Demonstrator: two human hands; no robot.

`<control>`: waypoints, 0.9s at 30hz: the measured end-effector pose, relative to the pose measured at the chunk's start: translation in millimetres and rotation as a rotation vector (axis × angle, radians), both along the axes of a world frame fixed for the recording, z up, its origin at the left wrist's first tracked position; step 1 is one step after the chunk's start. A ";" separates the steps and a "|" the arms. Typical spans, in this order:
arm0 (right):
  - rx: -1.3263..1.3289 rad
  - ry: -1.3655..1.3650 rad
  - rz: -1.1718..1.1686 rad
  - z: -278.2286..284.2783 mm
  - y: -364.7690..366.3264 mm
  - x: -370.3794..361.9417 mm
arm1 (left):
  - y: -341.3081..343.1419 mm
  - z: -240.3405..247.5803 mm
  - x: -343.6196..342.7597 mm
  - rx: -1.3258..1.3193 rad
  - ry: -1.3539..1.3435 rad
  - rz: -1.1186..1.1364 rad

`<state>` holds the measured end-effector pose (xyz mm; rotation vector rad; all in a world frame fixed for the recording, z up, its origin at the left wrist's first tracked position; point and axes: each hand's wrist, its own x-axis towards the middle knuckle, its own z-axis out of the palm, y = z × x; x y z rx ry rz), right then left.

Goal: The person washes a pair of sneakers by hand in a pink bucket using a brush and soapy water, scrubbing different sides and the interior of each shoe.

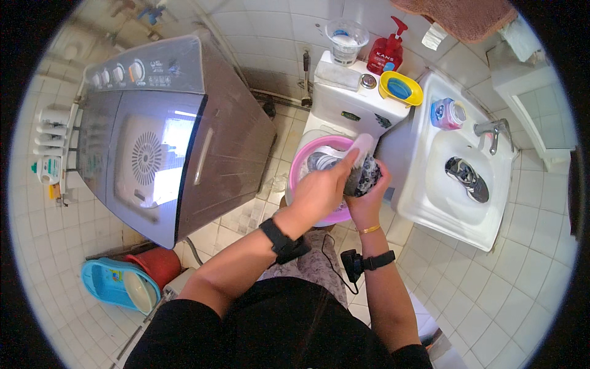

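Observation:
Over a pink basin (299,161), my left hand (324,189) is closed round a pale-handled brush (364,145), which presses against a dark shoe (370,176) covered in suds. My right hand (370,200) grips that shoe from the right and below. Behind my left hand, a grey piece with white stripes (326,158) shows in the basin; whether it belongs to the same shoe I cannot tell. A black sneaker (468,179) with pale stripes lies in the white sink (444,200) to the right.
The basin rests on the toilet, whose tank (344,98) carries a clear tub (346,43), a red pump bottle (387,52) and a yellow soap dish (401,89). A jar (448,114) stands by the tap (493,130). To the left are a washing machine (227,135) and blue tubs (101,280).

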<state>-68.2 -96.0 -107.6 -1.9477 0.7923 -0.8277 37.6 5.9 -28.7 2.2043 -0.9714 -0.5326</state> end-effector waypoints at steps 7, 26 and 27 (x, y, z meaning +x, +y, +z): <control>0.068 0.021 0.064 12.3 2.8 -3.5 | 16.4 -29.1 42.8 0.135 -0.078 0.095; 0.140 -0.111 0.006 17.3 -13.7 -3.1 | 6.1 -2.5 3.2 -0.076 0.001 0.018; 0.223 -0.156 -0.009 22.8 -12.2 -1.2 | 8.9 -9.2 9.0 -0.076 -0.002 0.023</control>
